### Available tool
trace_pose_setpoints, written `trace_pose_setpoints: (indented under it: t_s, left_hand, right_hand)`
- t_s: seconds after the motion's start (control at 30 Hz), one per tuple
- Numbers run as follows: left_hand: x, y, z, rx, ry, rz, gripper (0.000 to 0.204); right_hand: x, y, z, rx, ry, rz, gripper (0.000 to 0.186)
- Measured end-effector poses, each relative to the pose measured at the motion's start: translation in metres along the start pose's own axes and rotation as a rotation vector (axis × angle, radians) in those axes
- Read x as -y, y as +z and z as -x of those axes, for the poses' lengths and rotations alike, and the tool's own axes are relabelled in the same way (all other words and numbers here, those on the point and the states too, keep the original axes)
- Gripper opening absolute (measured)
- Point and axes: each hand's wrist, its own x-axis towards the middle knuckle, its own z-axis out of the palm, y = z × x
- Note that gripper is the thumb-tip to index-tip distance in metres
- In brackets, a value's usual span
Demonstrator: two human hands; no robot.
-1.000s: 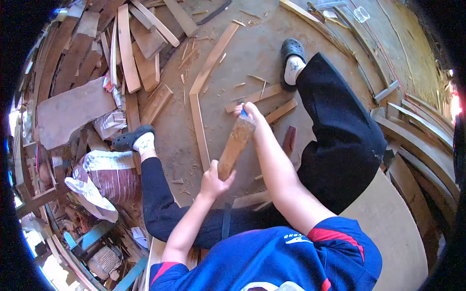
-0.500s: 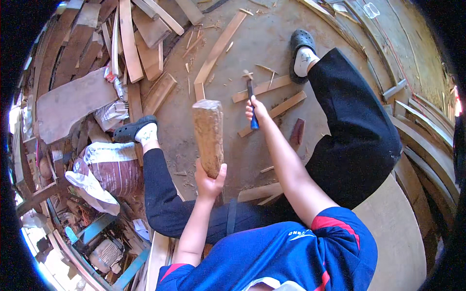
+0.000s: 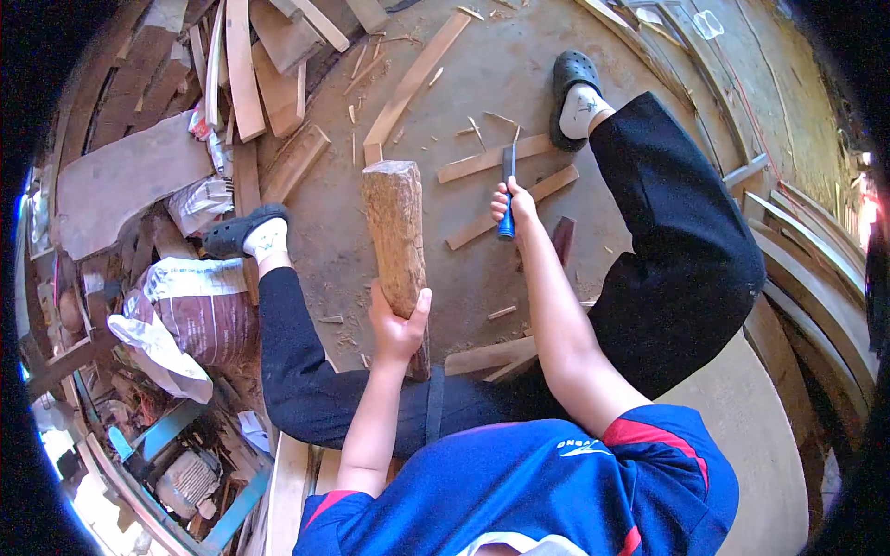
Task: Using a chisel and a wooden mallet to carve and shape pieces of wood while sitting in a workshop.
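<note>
My left hand [image 3: 399, 329] is wrapped round the lower part of a thick, rough-sided wood block [image 3: 394, 222], held upright with its flat sawn end facing away. To the right, my right hand [image 3: 515, 202] is closed on the handle of a hammer [image 3: 505, 224] with a blue grip end and a dark shaft. The hammer points away from me, apart from the block; its head is hard to make out now. Beyond and below the hammer, two flat wood strips [image 3: 496, 158] lie on the floor.
A long wood strip [image 3: 422, 79] lies ahead among chips on the concrete floor [image 3: 371, 213]. Stacked boards [image 3: 243, 69] fill the far left. A brown and white sack [image 3: 209, 315] and a motor [image 3: 188, 484] stand left. Curved wood pieces [image 3: 807, 269] line the right.
My right hand has moved right and slightly farther away with the hammer, which has turned more upright. The block in my left hand has risen slightly in view and turned, showing more of its end.
</note>
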Motion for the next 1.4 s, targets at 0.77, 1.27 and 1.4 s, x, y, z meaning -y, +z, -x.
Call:
trace_pose_setpoints:
  t_s: [0.77,1.27,1.4]
  left_hand:
    - [0.008,0.007,-0.001,0.033,-0.021,0.049,0.045]
    - [0.005,0.008,-0.004,0.015,0.031,0.047,0.045]
    - [0.002,0.011,-0.003,0.022,0.043,0.017,0.047]
  right_hand:
    - [0.026,-0.015,-0.005,0.143,0.329,-0.211,0.035]
    - [0.040,0.006,0.000,0.065,0.432,-0.274,0.035]
    - [0.045,0.010,-0.002,0.043,0.456,-0.262,0.035]
